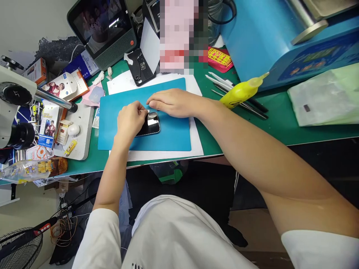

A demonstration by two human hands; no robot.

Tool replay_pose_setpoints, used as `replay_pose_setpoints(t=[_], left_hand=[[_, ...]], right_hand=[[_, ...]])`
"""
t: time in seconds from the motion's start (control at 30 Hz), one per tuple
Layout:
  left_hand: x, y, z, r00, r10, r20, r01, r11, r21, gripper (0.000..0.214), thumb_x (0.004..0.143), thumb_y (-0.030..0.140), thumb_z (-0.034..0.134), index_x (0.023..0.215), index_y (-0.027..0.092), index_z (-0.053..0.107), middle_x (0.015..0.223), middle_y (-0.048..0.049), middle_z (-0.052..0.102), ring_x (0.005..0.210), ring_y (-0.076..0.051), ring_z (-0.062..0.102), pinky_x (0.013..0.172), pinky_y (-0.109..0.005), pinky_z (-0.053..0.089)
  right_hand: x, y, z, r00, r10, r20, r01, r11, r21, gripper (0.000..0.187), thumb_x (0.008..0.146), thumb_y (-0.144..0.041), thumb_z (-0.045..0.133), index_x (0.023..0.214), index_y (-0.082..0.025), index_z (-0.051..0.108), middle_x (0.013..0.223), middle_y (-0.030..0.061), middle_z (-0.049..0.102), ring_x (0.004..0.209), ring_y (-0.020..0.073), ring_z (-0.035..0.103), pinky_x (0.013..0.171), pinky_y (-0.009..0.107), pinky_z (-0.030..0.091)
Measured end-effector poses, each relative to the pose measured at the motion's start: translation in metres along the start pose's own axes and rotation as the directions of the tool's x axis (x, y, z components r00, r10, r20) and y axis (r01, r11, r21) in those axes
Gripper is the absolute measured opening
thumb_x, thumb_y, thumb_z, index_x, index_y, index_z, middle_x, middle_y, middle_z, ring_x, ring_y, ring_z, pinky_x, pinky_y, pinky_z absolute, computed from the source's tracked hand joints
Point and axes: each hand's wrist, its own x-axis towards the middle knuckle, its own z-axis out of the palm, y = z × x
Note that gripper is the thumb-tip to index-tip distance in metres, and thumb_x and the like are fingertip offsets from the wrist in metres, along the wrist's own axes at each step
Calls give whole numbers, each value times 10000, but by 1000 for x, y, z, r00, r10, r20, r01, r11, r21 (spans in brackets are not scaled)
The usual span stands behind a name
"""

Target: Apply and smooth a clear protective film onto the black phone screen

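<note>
A smartphone with a dark glossy screen lies on the blue work mat, partly covered by my left hand. The fingers of that hand are pinched at the phone's upper edge, and a small white piece shows at their tips; its kind is too small to tell. Just above the phone, my right hand rests low over the mat with its fingers stretched out flat and pointing left. I see nothing in it. Part of the phone's left side is hidden behind my left hand and wrist.
White paper lies under the mat. Pens and a yellow squeeze bottle are to the right, by a blue machine. A black phone case and a screen device stand behind. Boxes and a drink bottle crowd the left.
</note>
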Motion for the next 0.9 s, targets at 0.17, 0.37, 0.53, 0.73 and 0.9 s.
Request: replay_pose_setpoints(t=[0.17, 0.37, 0.53, 0.73, 0.9], left_hand=[[-8, 12, 11, 994, 109, 3, -109, 994, -3, 176, 1067, 191, 598, 1157, 213, 748, 1004, -80, 793, 964, -293, 725, 848, -365, 468], [-31, -4, 22, 959, 283, -9, -281, 955, 93, 347, 1155, 244, 453, 1244, 193, 785, 1062, -128, 769, 1045, -315, 696, 934, -402, 500], [-64, -42, 25, 949, 301, -90, -276, 936, 218, 517, 1181, 443, 460, 1544, 154, 687, 1106, -167, 741, 1067, -330, 668, 959, -424, 506], [-73, -87, 16, 961, 157, -226, -110, 972, 209, 538, 1190, 486, 419, 1515, 189, 727, 1021, -149, 739, 964, -317, 664, 882, -417, 486], [-91, -112, 26, 923, 174, -343, -113, 975, 192, 489, 1196, 472, 406, 1422, 220, 760, 901, -88, 712, 858, -273, 635, 795, -390, 459]], right_hand=[[-1, -5, -2, 1000, -17, 13, 17, 1000, 13, 538, 1120, -601, 336, 1212, -270, 751, 1285, 127, 797, 1217, 358, 705, 1038, 509, 511], [-4, -7, -1, 1000, -28, 11, 29, 999, -24, 581, 1121, -624, 336, 1265, -262, 768, 1261, 135, 796, 1176, 358, 706, 1000, 505, 526], [-5, -11, -1, 999, 6, 36, -4, 998, -59, 672, 1108, -647, 315, 1337, -197, 758, 1268, 184, 783, 1195, 375, 711, 998, 505, 528], [-8, -9, 7, 1000, -7, 25, 9, 996, -89, 740, 1112, -723, 280, 1389, -220, 747, 1306, 179, 797, 1221, 386, 728, 1007, 530, 558], [-10, -2, 15, 998, 45, -42, -48, 997, -64, 853, 1096, -801, 276, 1594, -196, 611, 1505, 203, 743, 1353, 436, 698, 1071, 608, 563]])
